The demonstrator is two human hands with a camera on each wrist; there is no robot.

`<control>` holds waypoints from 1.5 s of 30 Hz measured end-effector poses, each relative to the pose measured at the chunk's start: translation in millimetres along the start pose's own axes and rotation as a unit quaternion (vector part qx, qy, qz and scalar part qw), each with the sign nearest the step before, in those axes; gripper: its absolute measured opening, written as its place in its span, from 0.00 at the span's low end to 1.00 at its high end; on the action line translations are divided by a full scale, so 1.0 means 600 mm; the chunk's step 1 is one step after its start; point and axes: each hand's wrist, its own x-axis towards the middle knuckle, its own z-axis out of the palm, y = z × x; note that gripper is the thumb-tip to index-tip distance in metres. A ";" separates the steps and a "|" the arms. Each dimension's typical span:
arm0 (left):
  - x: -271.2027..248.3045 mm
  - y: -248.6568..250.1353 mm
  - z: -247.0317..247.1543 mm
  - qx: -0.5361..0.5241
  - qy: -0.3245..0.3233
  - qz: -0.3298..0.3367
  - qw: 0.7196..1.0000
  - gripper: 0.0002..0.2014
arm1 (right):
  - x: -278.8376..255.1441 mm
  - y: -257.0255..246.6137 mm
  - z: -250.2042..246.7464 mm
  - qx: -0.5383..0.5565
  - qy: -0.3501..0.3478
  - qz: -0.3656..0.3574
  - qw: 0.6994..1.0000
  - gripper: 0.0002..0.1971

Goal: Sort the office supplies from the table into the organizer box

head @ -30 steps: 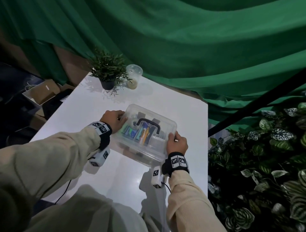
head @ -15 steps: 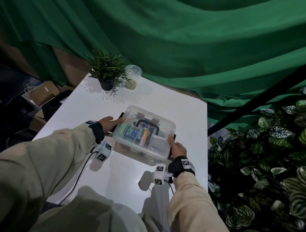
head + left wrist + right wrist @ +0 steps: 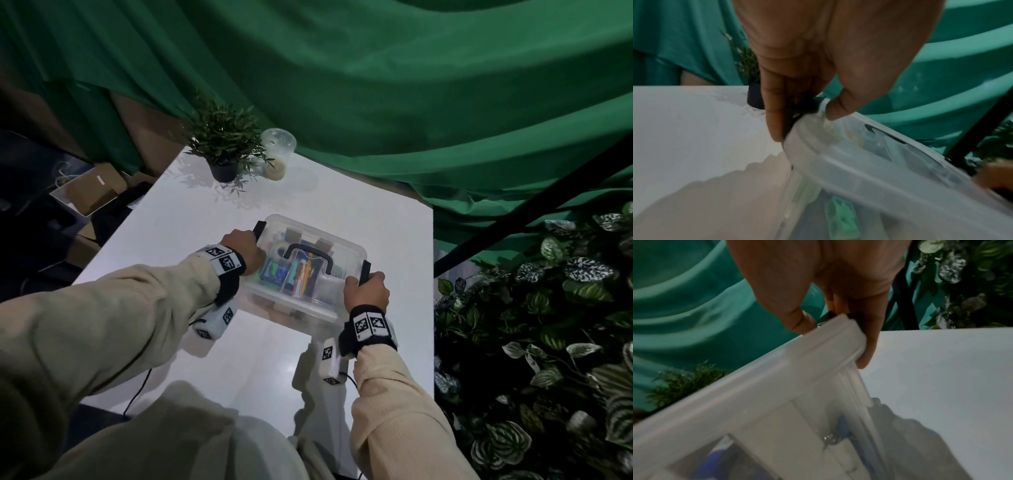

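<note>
Box [image 3: 310, 274] lidded, supplies inside.
Both hands [image 3: 245, 251] [image 3: 366, 291] have moved onto the side latches [image 3: 365, 271], gripping them, probably clamping shut.

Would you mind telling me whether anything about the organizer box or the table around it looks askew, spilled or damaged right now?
Nothing stands out. The organizer box sits flat on the white table with its lid on and the supplies inside. The left hand and right hand each grip a black side latch. The potted plant stands upright.

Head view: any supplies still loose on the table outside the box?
No: the table bears only the closed organizer box, a potted plant and a clear cup.
</note>
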 end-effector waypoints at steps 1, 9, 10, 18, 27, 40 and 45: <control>-0.004 0.007 0.000 0.003 0.009 -0.006 1.000 0.14 | -0.002 -0.004 0.001 -0.009 0.003 -0.003 1.000 0.17; -0.011 0.030 0.006 0.017 0.024 -0.030 0.999 0.12 | -0.010 -0.017 0.004 -0.044 0.000 -0.020 0.999 0.16; -0.011 0.031 0.005 0.011 0.026 -0.033 0.999 0.13 | -0.010 -0.018 0.003 -0.041 -0.006 -0.020 0.999 0.17; 0.027 0.022 -0.009 0.014 0.032 -0.023 0.999 0.16 | -0.001 -0.023 0.009 -0.041 -0.053 -0.053 0.996 0.30; 0.063 0.028 -0.034 -0.175 0.074 -0.020 0.982 0.21 | 0.038 -0.056 0.007 0.080 0.036 -0.022 0.996 0.21; 0.096 0.014 -0.022 -0.324 0.078 -0.035 0.942 0.25 | 0.079 -0.079 -0.021 0.155 -0.047 -0.031 0.986 0.27; 0.095 0.014 -0.022 -0.272 0.071 0.025 0.959 0.29 | 0.074 -0.075 -0.013 0.163 -0.060 -0.054 0.983 0.32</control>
